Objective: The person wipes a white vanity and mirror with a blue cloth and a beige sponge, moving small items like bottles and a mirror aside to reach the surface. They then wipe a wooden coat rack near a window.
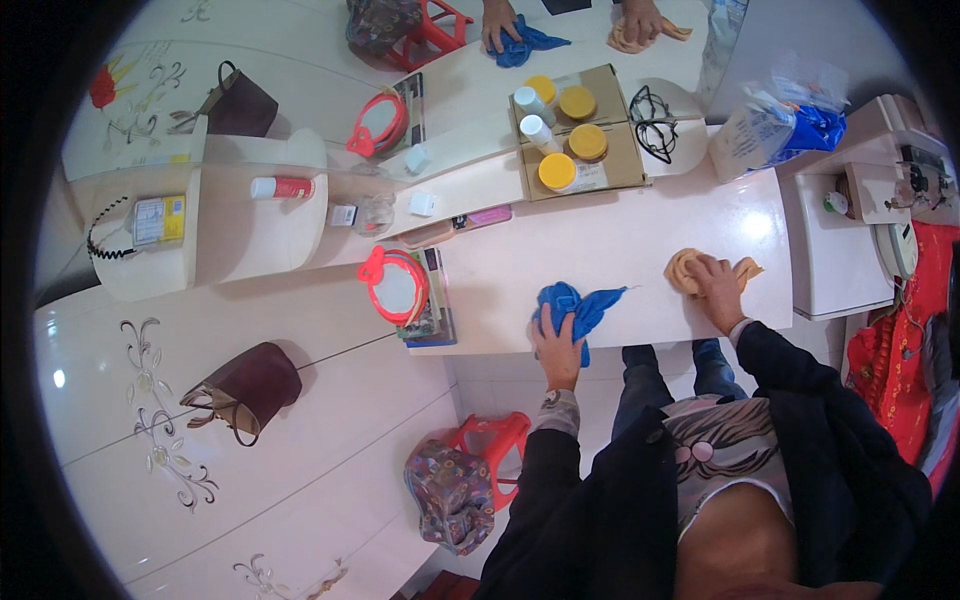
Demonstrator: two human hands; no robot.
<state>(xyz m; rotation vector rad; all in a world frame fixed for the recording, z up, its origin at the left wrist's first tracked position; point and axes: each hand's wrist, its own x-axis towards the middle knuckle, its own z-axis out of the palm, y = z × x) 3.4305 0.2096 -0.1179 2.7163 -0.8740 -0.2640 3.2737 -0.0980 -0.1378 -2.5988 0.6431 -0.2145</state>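
Observation:
My left hand (pixel 559 352) rests with spread fingers on a bunched blue cloth (pixel 574 307) at the near edge of the white dresser top (pixel 615 240). Farther right, my right hand (pixel 716 289) lies over a crumpled orange-beige cloth (pixel 682 271); its fingertips are partly hidden in the folds. Both cloths lie apart on the white surface. The mirror behind the dresser reflects both hands and cloths.
A round red-rimmed mirror (pixel 397 289) lies on books left of the blue cloth. Yellow-lidded jars (pixel 557 172) stand on a cardboard box (pixel 622 176) at the mirror. A plastic bag (pixel 757 135) sits back right; a red stool (pixel 502 450) is below left.

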